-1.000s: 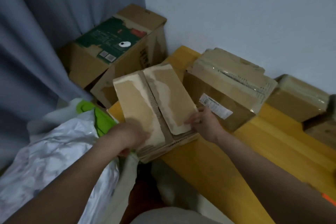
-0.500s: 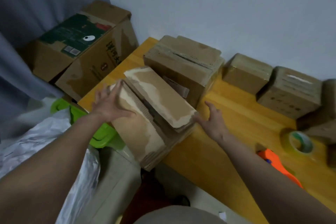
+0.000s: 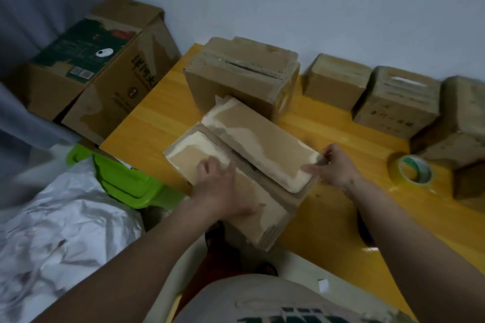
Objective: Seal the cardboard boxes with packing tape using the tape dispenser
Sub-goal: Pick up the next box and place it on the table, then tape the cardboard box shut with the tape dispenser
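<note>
So this is the flap-closing step, I'd say. The cardboard box (image 3: 244, 165) sits at the near edge of the yellow wooden table (image 3: 341, 217), its near corner hanging a bit over the edge. The left hand (image 3: 223, 191) lies flat on the left flap, fingers straight and slightly spread, pressing it down. The right hand (image 3: 336, 168) has thumb and fingers pinched on the near end of the right flap, which rides a bit higher — there's a gap along the seam showing corrugated edge.

No tape on this seam yet. Next move probably calls for getting both flaps level, then one hand free to reach the roll of tape (image 3: 413, 172), which sits well off to the right near the small boxes (image 3: 396, 102). I can't make out a dispenser anywhere.

Room-wise: a bigger box (image 3: 241, 73) touches the far end, so sliding away is blocked — the open tabletop is to the right.
</note>
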`<state>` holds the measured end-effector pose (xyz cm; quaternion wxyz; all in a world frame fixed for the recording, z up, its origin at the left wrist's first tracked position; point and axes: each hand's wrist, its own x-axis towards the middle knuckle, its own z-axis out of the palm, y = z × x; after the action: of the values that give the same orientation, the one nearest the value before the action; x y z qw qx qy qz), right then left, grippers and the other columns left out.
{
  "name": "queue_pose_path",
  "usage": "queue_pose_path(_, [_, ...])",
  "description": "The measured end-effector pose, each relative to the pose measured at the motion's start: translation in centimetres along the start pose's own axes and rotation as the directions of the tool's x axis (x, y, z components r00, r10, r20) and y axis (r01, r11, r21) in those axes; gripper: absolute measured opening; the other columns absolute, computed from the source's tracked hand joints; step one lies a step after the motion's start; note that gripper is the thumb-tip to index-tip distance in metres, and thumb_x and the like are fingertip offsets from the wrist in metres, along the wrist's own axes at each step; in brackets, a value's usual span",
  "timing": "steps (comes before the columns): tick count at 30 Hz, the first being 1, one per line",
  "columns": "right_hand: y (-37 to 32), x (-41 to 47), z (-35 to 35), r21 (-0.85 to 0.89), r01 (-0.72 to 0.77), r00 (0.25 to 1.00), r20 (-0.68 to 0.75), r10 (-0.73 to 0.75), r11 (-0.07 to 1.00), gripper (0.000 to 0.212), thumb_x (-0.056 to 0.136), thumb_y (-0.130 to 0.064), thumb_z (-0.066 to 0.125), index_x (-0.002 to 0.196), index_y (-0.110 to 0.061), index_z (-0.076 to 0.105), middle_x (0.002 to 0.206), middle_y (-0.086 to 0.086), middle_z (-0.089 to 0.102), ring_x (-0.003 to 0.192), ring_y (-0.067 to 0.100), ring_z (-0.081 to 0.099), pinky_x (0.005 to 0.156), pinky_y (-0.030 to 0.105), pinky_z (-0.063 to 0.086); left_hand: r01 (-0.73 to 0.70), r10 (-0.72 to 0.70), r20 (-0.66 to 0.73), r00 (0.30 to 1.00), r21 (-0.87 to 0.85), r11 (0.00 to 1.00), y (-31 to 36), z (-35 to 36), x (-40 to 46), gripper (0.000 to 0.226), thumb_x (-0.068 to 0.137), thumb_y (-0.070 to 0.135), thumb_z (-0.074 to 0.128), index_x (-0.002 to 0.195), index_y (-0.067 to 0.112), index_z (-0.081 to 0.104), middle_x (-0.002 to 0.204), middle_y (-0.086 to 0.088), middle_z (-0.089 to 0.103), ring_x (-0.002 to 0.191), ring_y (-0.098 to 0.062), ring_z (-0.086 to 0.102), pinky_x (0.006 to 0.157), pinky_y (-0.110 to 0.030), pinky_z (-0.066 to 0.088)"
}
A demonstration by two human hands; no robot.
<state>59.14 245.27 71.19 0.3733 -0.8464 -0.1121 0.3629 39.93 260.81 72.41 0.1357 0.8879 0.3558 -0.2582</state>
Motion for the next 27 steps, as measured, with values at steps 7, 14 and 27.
queue_pose_path(7, [1.6,-1.0,-1.5,0.13,0.002,0.998,-0.067,0.006,0.992,0.053,0.082,-0.012,0.074,0.13,-0.008,0.051,0.107,0.003,0.052,0.096,0.025,0.054,0.069,0.032,0.044,-0.117,0.104,-0.348,0.932,-0.016,0.993,-0.8,-4.6,2.6,0.105,0.059,0.07,0.075,0.146,0.036,0.026,0.152,-0.007,0.018,0.138,-0.031,0.019,0.111,-0.046,0.025])
queue_pose_path(14, [3.8,-2.7,-3.2,0.231,-0.139,0.986,-0.054,0.156,0.963,0.038,0.083,-0.003,0.071,0.107,-0.01,0.043,0.095,0.016,0.054,0.067,0.024,0.053,0.048,0.035,0.049,-0.033,0.03,-0.065,0.997,-0.047,0.998,-0.3,-2.6,5.0,0.123,0.055,0.08,0.07,0.149,0.047,-0.001,0.16,-0.008,-0.008,0.143,-0.039,0.008,0.113,-0.056,0.017])
queue_pose_path(27, [6.9,-6.3,-6.4,0.214,-0.353,0.912,-0.14,0.386,0.911,0.053,0.086,-0.003,0.068,0.13,0.002,0.039,0.091,0.011,0.053,0.064,0.028,0.061,0.047,0.039,0.057,-0.296,0.297,-0.055,0.953,0.025,0.955,6.0,-2.9,7.5,0.117,0.06,0.072,0.072,0.15,0.048,0.001,0.161,-0.003,-0.012,0.146,-0.038,-0.002,0.117,-0.057,0.005])
